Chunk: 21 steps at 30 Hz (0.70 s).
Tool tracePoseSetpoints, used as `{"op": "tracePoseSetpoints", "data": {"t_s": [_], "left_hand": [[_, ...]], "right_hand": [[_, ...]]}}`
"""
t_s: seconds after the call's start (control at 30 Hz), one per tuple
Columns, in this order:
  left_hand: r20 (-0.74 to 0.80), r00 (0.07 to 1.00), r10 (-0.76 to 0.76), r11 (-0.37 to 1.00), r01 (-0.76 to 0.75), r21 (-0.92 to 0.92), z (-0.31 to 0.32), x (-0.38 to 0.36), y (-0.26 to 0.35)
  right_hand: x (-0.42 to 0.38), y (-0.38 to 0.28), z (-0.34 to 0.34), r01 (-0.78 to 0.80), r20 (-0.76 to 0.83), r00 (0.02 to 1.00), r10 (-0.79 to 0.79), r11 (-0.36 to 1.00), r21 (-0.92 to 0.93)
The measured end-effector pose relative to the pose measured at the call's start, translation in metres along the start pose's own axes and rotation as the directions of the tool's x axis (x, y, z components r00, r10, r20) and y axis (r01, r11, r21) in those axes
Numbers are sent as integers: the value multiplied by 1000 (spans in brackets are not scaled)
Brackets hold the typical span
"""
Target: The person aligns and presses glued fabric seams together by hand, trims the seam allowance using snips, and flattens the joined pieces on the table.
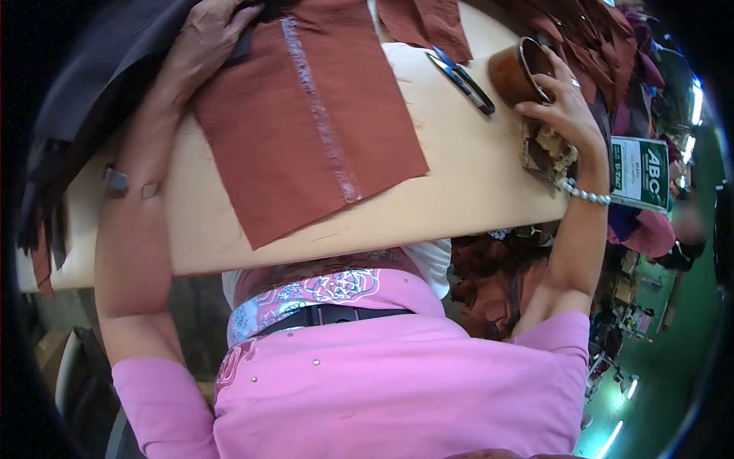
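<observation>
A rust-brown fabric panel lies on the pale table, with a whitish, shiny streak running down its length. At the upper left, my left hand rests on dark grey fabric beside the panel; its visible fingers are stretched out, though the top edge of the view cuts part of them off. My right hand is closed around the rim of a brown cup, which tilts with its mouth toward my palm. Left of the cup lies a pair of thread snips with a dark handle and blue blades.
Below my right wrist, a crusted, ragged clump sits near the right end of the table. A green and white ABC container stands beyond my wrist. More rust-brown fabric is heaped at the upper right, and some hangs under the table.
</observation>
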<state>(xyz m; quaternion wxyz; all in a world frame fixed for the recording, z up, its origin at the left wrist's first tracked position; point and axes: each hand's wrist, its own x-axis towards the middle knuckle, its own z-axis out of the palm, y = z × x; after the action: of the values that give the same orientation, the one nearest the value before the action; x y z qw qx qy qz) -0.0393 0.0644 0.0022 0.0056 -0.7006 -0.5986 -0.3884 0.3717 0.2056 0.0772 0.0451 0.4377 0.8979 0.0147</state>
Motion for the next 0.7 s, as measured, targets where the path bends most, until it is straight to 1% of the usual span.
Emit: {"op": "tracePoseSetpoints", "data": {"t_s": [0.07,0.1,0.13,0.2,0.23,0.33,0.37,0.4,0.43,0.47,0.5,0.53,0.67,0.7], "left_hand": [[-15,1000,6,1000,-6,-9,0,-1,-3],[-27,999,38,999,-39,-27,1,0,-7],[-42,996,77,997,-76,6,4,-1,-14],[-48,997,64,994,-60,90,9,0,-21],[-59,996,65,996,-61,67,9,1,-21],[-93,992,91,996,-90,12,15,-1,-29],[-95,992,88,996,-87,8,15,-1,-27],[-97,992,86,996,-86,0,15,-1,-25],[-102,989,105,994,-105,4,15,-1,-25],[-93,990,103,995,-102,10,15,-1,-24],[-85,991,100,995,-99,17,16,-1,-25],[-78,992,95,995,-94,25,16,-1,-26],[-120,983,141,990,-141,5,20,0,-29],[-130,980,154,988,-154,5,22,1,-31]], "right_hand": [[-4,0,-7,145,-196,974,-111,974,171],[-8,-2,-15,144,-218,970,-109,978,151],[-14,-5,-20,141,-241,965,-106,981,133],[-22,-10,-23,126,-170,976,-134,991,-55],[-23,-28,-28,83,-200,973,-111,986,-146],[-6,-78,-41,238,-415,881,-227,971,-26],[0,-107,-46,313,-451,850,-272,950,17],[14,-128,-35,412,-465,832,-302,898,154],[28,-149,-25,500,-478,813,-331,818,284],[44,-165,-9,585,-487,787,-378,708,395],[56,-182,5,561,-448,820,-356,654,508],[73,-189,21,596,-456,797,-397,639,486],[105,-209,50,567,-454,824,-340,462,682],[103,-211,42,538,-363,841,-401,553,636]]}}
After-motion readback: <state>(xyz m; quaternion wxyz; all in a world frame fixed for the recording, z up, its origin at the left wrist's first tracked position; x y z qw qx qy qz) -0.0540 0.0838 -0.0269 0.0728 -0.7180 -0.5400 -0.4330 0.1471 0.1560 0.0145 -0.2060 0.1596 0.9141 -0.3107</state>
